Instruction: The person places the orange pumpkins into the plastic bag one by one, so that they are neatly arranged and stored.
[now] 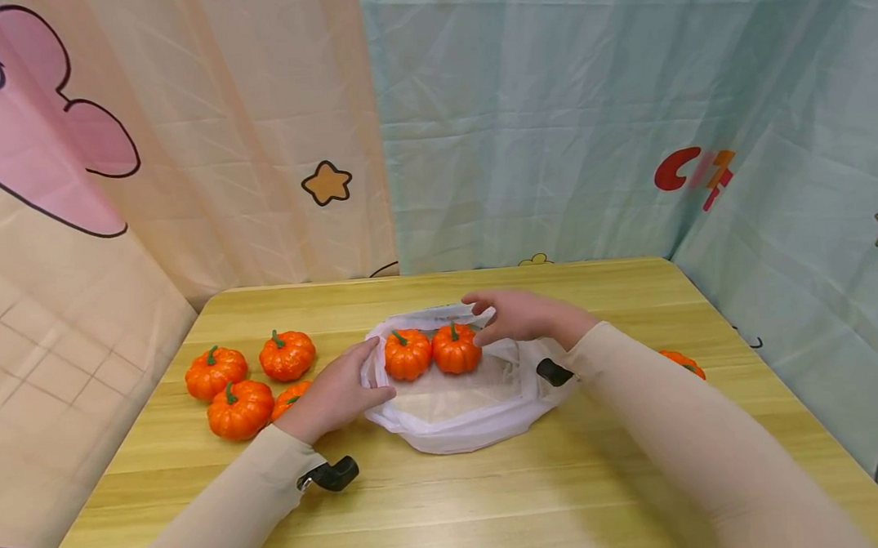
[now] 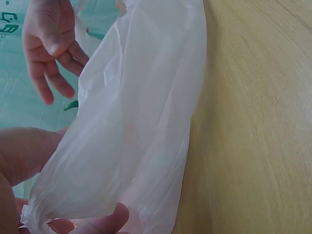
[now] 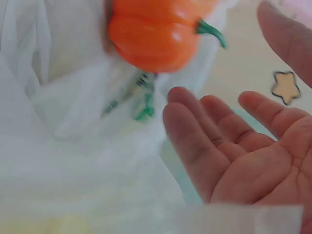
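Note:
A white plastic bag lies with its mouth spread wide on the table. Two orange pumpkins with green stems, a left one and a right one, sit side by side in it. My left hand holds the bag's left rim. In the left wrist view the bag's film passes between thumb and fingers. Over the far rim, beside the right pumpkin, hovers my right hand, fingers apart and holding nothing. The right wrist view shows its palm near a pumpkin.
Several more pumpkins stand on the table left of the bag, one partly behind the left hand. Another pumpkin shows at the right, mostly hidden by the right sleeve. Printed curtains enclose the table's back and sides.

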`<action>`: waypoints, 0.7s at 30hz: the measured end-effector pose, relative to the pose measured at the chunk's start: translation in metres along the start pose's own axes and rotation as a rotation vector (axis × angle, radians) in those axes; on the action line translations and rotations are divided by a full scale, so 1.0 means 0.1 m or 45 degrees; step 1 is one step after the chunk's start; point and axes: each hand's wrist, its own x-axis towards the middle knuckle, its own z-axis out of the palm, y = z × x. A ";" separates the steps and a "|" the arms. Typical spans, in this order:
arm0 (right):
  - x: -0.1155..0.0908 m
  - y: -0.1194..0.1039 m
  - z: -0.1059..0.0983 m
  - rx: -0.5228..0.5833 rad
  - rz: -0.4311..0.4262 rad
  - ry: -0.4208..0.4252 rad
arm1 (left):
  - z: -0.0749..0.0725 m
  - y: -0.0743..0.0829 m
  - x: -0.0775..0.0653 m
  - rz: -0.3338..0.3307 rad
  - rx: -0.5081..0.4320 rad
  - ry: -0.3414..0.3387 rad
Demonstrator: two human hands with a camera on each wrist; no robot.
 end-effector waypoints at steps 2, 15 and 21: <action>-0.09 0.02 -0.08 0.076 -0.026 0.022 | 0.00 0.00 0.00 -0.004 -0.005 0.000; -0.74 0.48 -0.49 0.149 -0.024 0.261 | 0.01 0.01 0.01 0.006 0.009 0.001; -1.01 0.76 -0.51 0.062 0.024 0.245 | 0.01 0.04 0.01 0.001 0.019 -0.005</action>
